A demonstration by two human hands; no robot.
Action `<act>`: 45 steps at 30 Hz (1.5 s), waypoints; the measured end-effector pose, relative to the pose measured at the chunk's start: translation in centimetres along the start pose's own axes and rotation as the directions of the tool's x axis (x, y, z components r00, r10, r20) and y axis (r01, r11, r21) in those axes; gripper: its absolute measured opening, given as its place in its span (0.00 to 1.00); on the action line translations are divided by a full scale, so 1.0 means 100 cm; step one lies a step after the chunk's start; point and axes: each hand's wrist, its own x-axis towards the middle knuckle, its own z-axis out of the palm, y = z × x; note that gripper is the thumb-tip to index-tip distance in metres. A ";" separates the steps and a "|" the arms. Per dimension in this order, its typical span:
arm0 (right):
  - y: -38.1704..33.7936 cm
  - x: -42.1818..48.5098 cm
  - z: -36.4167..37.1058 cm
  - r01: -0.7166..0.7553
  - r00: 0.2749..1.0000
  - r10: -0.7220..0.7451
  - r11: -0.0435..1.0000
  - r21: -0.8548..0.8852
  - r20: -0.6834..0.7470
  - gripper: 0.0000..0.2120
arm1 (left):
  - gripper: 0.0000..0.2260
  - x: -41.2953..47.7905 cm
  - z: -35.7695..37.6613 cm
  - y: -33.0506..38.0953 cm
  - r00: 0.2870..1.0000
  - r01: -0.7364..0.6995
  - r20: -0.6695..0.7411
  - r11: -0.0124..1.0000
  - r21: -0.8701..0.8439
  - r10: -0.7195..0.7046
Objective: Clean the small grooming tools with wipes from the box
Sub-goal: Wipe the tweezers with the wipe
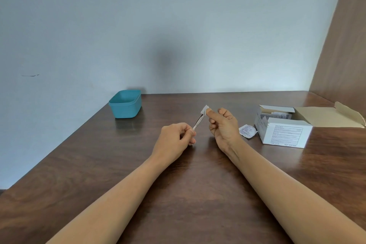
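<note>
Above the table's [99, 154] middle, the left hand [174, 138] is gripping the tweezers [198, 122] by their lower end, fingers curled round the shaft, so that the tool is slanting up and away toward the right. The right hand [223, 125] is pinching a small white wipe [205, 109] between thumb and forefinger, and the wipe is folding over the tweezers' tip; the other fingers are curling into the palm. Both forearms are reaching in from the near edge.

Containers: a teal tub [125, 104] is standing at the far left corner, close to the wall, lidless; from this angle only its inner wall is showing, and its contents cannot be told. A white box [285, 134] is sitting toward the far right edge, its brown-lined lid flap [326, 115] lying open to the right. Printed white packets [281, 115] are showing inside it, packed upright.

One torn packet [247, 130], white with fine black print, is lying flat on the table just beside the box's left side, between the box and the right hand.

Task object: the tweezers are appearing slim, metallic and silver-grey, with a darker gap between the two arms.

Writing: the box's near face is bearing a framed block of small text, too fine to read; "REF" and a number are showing along its lower margin, the digits blurred.
</note>
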 end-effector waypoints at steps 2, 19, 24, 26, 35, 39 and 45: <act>0.000 0.000 0.001 -0.016 1.000 0.015 1.000 0.007 0.007 0.21 | 0.08 0.000 0.000 0.000 1.000 -0.003 0.000 1.000 0.003 0.003; -0.003 -0.002 0.002 -0.086 0.996 0.085 0.994 0.062 0.013 0.21 | 0.08 0.000 -0.001 0.001 1.000 -0.004 0.001 1.000 0.020 0.004; -0.001 -0.003 0.005 -0.090 0.996 0.090 0.994 0.063 0.001 0.21 | 0.08 -0.001 -0.002 0.003 1.000 -0.014 0.001 1.000 0.020 0.014; -0.001 -0.002 0.004 -0.090 0.996 0.090 0.995 0.045 0.001 0.20 | 0.08 -0.001 -0.001 0.003 1.000 -0.020 -0.003 0.999 0.025 0.020; -0.003 -0.006 0.003 -0.057 0.998 0.057 0.998 0.001 0.030 0.19 | 0.07 0.000 -0.002 0.001 1.000 -0.020 -0.002 0.999 0.037 0.020; -0.002 -0.007 0.005 -0.064 0.998 0.064 0.998 0.011 0.001 0.20 | 0.07 0.000 -0.002 0.001 1.000 -0.023 0.005 0.999 0.041 0.023; 0.001 -0.009 0.007 -0.029 0.999 0.023 0.991 -0.134 -0.049 0.20 | 0.07 0.000 -0.001 0.001 1.000 -0.030 0.006 0.998 0.054 0.030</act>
